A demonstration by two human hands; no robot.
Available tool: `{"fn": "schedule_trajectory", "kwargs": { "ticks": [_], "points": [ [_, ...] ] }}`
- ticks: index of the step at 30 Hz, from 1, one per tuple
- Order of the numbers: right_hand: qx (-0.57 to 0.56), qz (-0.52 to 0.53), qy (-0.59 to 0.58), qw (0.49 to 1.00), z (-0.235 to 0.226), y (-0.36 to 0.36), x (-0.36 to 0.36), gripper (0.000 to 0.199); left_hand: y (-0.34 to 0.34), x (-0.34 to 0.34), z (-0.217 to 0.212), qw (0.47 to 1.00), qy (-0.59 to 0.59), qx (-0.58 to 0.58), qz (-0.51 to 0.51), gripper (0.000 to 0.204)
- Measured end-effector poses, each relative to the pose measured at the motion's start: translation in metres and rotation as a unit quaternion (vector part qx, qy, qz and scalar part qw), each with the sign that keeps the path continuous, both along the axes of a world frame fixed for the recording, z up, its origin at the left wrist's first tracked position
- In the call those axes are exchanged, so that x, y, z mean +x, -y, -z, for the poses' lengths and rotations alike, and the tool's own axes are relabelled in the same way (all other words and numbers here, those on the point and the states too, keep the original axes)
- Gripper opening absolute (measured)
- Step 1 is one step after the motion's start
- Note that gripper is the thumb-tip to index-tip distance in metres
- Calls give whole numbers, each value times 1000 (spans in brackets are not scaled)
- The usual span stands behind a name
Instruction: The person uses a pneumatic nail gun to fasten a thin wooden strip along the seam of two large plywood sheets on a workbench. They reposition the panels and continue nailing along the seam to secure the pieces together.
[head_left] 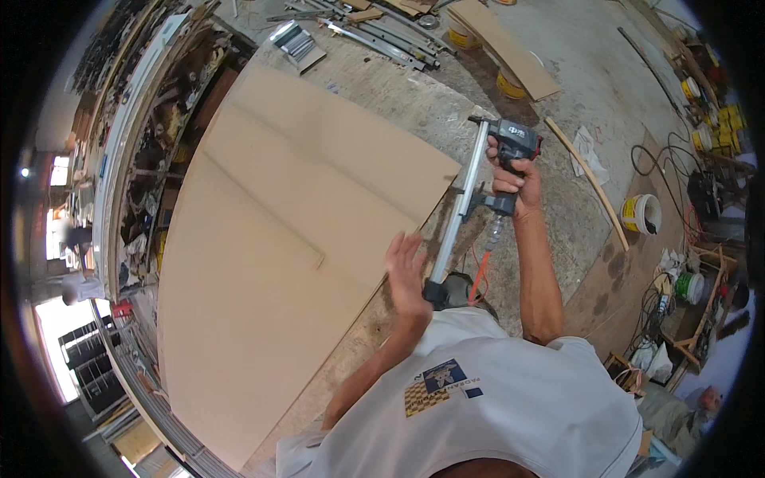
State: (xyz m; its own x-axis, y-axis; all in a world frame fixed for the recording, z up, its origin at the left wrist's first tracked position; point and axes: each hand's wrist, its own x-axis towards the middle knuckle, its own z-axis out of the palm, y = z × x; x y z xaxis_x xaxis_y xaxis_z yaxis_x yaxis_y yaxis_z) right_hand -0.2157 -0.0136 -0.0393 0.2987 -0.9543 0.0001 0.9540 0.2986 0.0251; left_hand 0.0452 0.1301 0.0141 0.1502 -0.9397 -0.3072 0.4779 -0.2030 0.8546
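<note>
Two bare hands show in the head view, held apart: the right hand (516,182) is closed around a black nail gun (516,139) with a silver magazine (462,207), just right of a large tan board (287,263); the left hand (407,279), fingers extended, is near the magazine's lower end, and I cannot tell whether it touches the board
</note>
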Motion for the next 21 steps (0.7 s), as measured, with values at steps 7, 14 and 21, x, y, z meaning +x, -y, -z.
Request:
{"fn": "schedule_trajectory", "kwargs": {
  "ticks": [7, 14, 21],
  "points": [
    [127, -106, -193, 967, -31, -32, 82, 60, 60, -3, 20, 996, 6, 51, -69, 55],
    [99, -165, -242, 951, -51, -47, 92, 62, 27, 1, 9, 995, -22, 66, -73, 45],
    [90, -222, -305, 922, -43, -34, 79, 58, 1, 16, 50, 983, 174, 39, -52, 42]
  ]
}}
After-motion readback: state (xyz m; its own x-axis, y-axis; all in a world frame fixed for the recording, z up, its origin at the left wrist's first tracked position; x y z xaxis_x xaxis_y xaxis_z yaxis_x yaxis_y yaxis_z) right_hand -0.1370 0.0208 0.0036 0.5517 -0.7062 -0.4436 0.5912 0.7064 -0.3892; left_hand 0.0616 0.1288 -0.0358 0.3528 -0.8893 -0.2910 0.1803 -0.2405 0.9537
